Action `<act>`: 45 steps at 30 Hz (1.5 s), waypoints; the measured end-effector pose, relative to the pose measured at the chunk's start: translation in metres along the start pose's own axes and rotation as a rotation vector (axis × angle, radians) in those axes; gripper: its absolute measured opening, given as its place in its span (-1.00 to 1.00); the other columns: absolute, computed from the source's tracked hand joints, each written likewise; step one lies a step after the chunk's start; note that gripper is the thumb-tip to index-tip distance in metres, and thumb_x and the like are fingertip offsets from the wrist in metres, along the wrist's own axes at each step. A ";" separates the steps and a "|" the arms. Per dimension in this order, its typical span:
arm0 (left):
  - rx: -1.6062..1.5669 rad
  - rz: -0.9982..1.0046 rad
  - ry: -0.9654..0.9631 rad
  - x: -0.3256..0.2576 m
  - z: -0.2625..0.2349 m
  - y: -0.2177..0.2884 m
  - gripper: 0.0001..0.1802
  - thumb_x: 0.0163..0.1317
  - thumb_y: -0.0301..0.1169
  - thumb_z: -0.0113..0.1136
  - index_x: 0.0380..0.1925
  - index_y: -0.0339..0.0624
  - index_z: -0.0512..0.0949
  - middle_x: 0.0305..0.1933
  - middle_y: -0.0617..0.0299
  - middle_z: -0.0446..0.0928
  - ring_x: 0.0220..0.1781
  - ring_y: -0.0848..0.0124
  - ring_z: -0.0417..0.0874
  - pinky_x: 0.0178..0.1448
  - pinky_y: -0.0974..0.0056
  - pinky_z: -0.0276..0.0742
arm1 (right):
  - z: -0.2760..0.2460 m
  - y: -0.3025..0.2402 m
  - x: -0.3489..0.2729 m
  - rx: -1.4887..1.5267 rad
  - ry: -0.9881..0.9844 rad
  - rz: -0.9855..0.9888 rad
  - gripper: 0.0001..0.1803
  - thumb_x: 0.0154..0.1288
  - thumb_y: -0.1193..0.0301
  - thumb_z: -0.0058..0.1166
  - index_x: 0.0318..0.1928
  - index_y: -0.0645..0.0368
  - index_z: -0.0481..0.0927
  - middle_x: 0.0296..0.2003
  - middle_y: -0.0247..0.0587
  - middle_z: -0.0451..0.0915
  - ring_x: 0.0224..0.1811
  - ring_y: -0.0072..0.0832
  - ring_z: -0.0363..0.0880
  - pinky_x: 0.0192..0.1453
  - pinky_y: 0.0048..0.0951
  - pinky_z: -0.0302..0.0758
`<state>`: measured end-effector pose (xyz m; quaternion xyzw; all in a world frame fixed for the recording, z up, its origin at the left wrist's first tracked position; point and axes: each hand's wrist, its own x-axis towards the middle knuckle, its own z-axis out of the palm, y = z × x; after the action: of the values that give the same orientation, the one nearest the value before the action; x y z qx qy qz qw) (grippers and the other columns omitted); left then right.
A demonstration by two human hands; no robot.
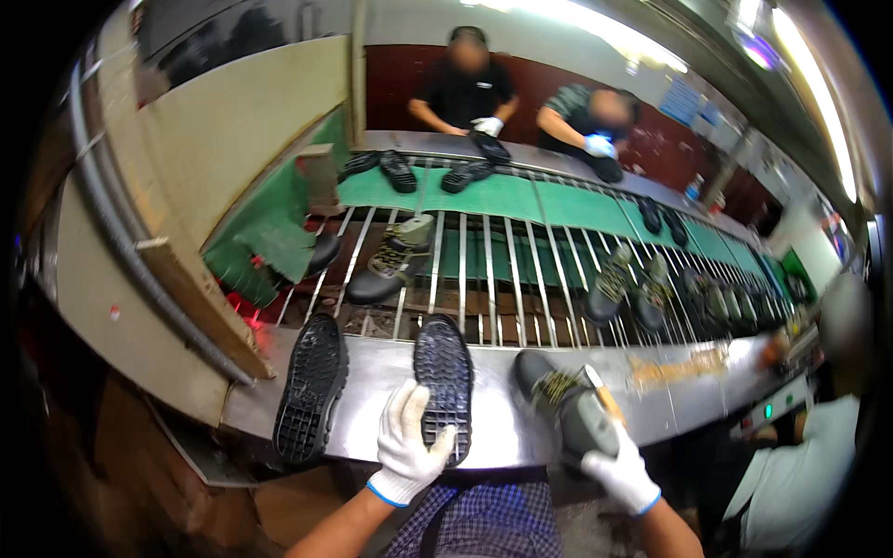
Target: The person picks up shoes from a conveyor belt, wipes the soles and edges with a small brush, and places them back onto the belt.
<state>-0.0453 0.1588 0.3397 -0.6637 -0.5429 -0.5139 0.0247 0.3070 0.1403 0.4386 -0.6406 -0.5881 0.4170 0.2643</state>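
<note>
Gripping a black rubber sole (444,383) flat on the steel table (502,428), the left hand (406,446) presses its heel; the right hand (621,470) clasps a lasted boot (563,405) at the table's near edge, where it could slip off.

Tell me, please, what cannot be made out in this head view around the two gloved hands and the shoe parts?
- Black rubber sole: its near end lies under the left hand in a white glove.
- Grey boot upper: its heel is hidden by the right hand.
- Boots far along the metal-bar conveyor, at right: too small and bent by the fisheye rim.
- Both forearms: cut off by the lower edge.
</note>
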 end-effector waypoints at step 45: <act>0.429 -0.029 -0.209 0.126 0.087 -0.159 -0.23 0.32 0.21 0.29 0.15 -0.33 0.77 0.17 -0.27 0.75 0.34 -0.10 0.73 0.52 -0.03 0.55 | 0.183 0.242 -0.050 1.243 -0.159 0.278 -0.42 0.69 0.04 -0.09 0.30 0.29 0.63 0.19 -0.08 0.74 0.09 -0.30 0.79 0.16 -0.22 0.75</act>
<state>-0.1213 0.3627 0.3044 -0.6850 -0.6487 -0.3156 0.1018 0.2837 0.0232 0.1557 -0.4052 -0.1661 0.7566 0.4855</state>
